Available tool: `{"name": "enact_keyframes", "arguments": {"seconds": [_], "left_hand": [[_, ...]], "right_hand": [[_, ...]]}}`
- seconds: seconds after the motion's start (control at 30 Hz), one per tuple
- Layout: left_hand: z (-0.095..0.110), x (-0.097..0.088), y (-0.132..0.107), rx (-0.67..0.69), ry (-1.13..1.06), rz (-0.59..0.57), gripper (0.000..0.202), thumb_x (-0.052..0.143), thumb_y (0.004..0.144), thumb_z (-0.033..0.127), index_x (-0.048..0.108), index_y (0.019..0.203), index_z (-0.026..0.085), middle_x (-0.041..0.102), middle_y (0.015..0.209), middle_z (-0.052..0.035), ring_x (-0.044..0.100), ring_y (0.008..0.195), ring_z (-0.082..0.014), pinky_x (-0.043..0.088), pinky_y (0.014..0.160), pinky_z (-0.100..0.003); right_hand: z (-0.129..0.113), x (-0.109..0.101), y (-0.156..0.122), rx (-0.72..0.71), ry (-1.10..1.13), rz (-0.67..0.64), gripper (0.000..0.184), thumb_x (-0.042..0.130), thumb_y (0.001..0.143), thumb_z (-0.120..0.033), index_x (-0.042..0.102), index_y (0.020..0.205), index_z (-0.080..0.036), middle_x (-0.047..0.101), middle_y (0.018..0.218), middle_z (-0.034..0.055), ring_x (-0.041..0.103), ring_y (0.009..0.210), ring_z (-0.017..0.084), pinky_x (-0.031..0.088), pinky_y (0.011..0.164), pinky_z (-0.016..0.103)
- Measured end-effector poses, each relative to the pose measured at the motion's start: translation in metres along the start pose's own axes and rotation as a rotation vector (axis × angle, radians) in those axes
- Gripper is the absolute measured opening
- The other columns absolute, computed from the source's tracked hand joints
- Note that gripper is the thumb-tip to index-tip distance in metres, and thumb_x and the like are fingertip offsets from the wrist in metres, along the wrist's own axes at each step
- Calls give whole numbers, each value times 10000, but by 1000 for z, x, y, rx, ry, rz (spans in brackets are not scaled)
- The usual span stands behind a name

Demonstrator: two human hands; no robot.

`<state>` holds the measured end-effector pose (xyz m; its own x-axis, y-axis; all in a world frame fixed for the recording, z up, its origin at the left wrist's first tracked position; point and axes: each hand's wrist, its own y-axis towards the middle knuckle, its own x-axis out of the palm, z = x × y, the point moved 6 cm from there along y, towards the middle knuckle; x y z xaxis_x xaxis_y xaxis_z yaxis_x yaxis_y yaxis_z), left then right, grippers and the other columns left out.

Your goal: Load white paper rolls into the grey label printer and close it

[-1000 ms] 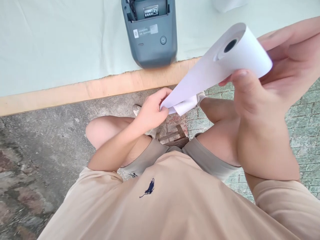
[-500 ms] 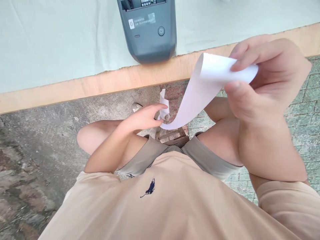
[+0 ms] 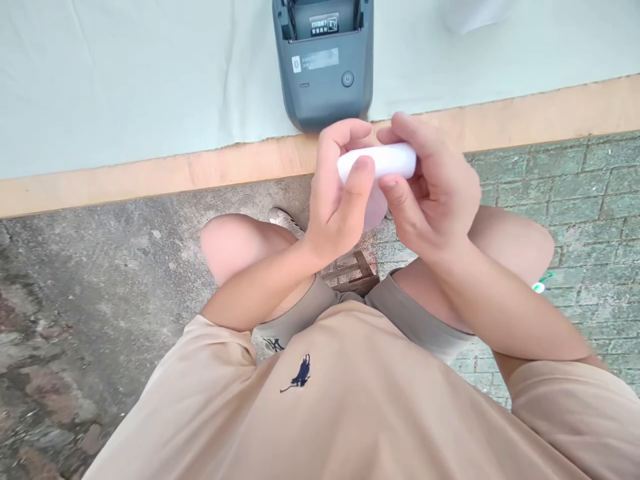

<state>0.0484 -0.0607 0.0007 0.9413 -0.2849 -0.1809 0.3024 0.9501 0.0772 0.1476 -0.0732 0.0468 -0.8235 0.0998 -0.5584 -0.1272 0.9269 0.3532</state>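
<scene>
Both hands meet around a white paper roll (image 3: 383, 162) in front of the table edge. My left hand (image 3: 340, 193) grips its left end, thumb across the paper. My right hand (image 3: 435, 180) is closed on the right end, with thumb and fingers on either side. Beneath the roll a curved sheet of paper (image 3: 376, 210) hangs down, partly hidden by the hands. Just beyond them stands a dark grey label printer (image 3: 325, 93) with a power button, an indicator slot and an opened compartment at the top of the view.
A pale green cloth (image 3: 150, 80) covers the table, whose bare wooden edge (image 3: 210, 170) runs across the view. At the back right lies a white object (image 3: 475, 13), cut off by the frame. Below are my knees and a wooden stool (image 3: 353, 270).
My hands have come together. The long strip stretched between them is now mostly gathered into a roll. My right hand moved left; my left hand moved up. The view shifted slightly.
</scene>
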Motion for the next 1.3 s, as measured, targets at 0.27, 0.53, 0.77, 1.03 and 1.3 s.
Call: {"name": "enact_keyframes", "arguments": {"seconds": [0.27, 0.53, 0.77, 1.03, 1.3], "left_hand": [[12, -16, 15, 299, -132, 232, 246, 472, 867, 483, 491, 990, 271, 553, 905, -12, 550, 792, -99, 482, 655, -237], [28, -40, 19, 290, 78, -68, 239, 659, 778, 342, 605, 993, 255, 689, 975, 32, 646, 860, -102, 538, 699, -226], [16, -39, 24, 385, -54, -52, 344, 689, 743, 349, 597, 1055, 236, 668, 937, 15, 641, 785, -95, 531, 601, -209], [9, -33, 23, 201, -59, -69, 413, 701, 710, 415, 547, 1050, 239, 643, 1002, 1, 657, 872, -149, 562, 658, -269], [-10, -13, 17, -12, -257, -317, 570, 736, 664, 389, 470, 1149, 252, 656, 953, 3, 673, 834, -150, 576, 578, -234]], "right_hand": [[8, 0, 6, 171, 293, -32, 286, 493, 866, -379, 520, 1143, -312, 599, 1110, -12, 599, 951, 95, 541, 806, 252], [5, -12, 8, 95, 363, -29, 144, 593, 795, -292, 567, 929, -243, 589, 1043, -4, 598, 981, 121, 547, 817, 279], [8, -20, 11, 129, 256, -36, 157, 643, 758, -271, 591, 900, -230, 597, 928, -2, 588, 886, 102, 532, 726, 240], [14, -17, 10, 271, 271, -85, 222, 616, 790, -348, 590, 978, -233, 613, 918, -2, 597, 830, 76, 532, 692, 202], [8, -31, 14, 30, 220, 46, 169, 601, 755, -133, 563, 895, -220, 595, 990, 2, 584, 943, 110, 503, 781, 263]]}}
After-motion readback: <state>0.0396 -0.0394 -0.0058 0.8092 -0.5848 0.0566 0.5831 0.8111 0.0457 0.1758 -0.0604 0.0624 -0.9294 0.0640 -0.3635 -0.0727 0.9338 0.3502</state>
